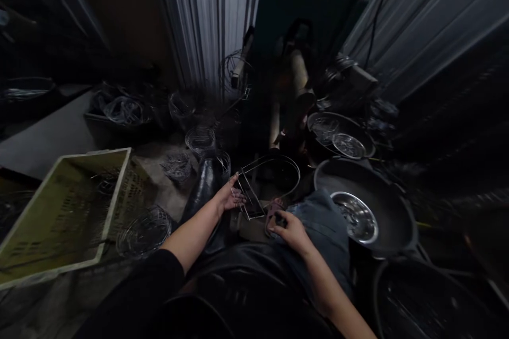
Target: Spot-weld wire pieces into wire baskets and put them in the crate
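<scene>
My left hand (229, 196) lies palm up with its fingertips and thumb against a bent metal wire frame (249, 194), which stands over my lap. A larger dark wire ring (278, 161) curves just beyond that frame. My right hand (285, 229) curls around a tool with a purple grip, probably pliers (274, 213), close to the frame's lower corner. The tool's jaws are hidden. Blue denim (322, 222) covers my right leg, and a black apron (246, 286) lies across my lap.
To my left are a yellow-green plastic crate (67, 212) and several round wire baskets (143, 231). A grey tub of wire (119, 116) stands beyond them. On my right, a steel bowl (353, 217) sits in a large dark basin (382, 206). Corrugated metal sheeting (207, 10) rises ahead.
</scene>
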### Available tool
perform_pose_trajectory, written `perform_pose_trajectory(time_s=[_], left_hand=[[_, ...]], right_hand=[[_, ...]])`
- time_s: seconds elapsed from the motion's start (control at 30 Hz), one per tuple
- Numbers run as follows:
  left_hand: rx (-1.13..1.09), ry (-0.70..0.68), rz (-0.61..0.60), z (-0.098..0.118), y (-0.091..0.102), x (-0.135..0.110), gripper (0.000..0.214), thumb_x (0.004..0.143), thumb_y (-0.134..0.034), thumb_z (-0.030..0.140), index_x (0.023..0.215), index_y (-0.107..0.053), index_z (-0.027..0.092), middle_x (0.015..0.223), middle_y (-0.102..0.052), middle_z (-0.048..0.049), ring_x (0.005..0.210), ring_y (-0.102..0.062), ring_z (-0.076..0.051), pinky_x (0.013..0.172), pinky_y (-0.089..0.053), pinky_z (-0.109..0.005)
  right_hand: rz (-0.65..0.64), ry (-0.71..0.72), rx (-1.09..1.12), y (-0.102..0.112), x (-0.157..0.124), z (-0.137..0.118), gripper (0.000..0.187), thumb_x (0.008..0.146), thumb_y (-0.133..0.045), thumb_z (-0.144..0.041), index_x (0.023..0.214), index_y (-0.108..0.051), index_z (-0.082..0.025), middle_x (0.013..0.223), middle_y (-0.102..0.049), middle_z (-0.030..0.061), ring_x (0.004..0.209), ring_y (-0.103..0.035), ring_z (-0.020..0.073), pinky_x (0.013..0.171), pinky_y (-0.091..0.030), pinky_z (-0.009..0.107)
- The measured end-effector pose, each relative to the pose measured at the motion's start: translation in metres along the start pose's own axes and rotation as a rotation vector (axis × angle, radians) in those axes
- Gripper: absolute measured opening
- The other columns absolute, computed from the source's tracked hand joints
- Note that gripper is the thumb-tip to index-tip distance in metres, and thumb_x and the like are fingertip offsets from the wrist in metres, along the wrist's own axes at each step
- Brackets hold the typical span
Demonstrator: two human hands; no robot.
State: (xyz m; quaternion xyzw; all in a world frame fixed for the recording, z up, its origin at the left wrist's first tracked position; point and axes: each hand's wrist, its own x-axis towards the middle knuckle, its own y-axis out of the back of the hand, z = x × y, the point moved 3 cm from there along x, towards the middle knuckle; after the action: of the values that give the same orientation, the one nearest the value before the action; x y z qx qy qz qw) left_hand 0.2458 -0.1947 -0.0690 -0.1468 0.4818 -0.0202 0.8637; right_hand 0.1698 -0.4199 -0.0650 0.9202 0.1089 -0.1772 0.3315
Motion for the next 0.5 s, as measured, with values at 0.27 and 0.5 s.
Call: perform_pose_trajectory(time_s=[0.27, 0.5], left_hand=[[-0.022, 0.164, -0.068, -0.005, -0.007, -0.004, 0.108, 0.069, -0.032, 0.083, 0.110, -0.044, -0.016, 0.081, -0.058, -0.0246, 0.074, -0.059, -0.027, 0.059, -0.047, -0.029], [0.376, 0.035, 0.075, -0.008, -0.017, -0.011, 0.066, 0.091, -0.025, 0.057, 0.114, -0.046, -0.001, 0.076, -0.063, -0.0102, 0.067, -0.061, -0.014, 0.062, -0.047, -0.020]], right_hand=[[0.034, 0.339, 0.293, -0.017, 0.004, -0.021, 0.015, 0.077, -0.061, -0.019, 0.087, -0.068, -0.009, 0.091, -0.060, 0.0056, 0.086, -0.055, 0.0086, 0.082, -0.042, 0.016], [-0.062, 0.152, 0.431, -0.001, -0.007, -0.042, 0.025, 0.081, -0.063, -0.028, 0.099, -0.069, -0.011, 0.094, -0.062, -0.0001, 0.084, -0.054, 0.0030, 0.074, -0.036, 0.006]])
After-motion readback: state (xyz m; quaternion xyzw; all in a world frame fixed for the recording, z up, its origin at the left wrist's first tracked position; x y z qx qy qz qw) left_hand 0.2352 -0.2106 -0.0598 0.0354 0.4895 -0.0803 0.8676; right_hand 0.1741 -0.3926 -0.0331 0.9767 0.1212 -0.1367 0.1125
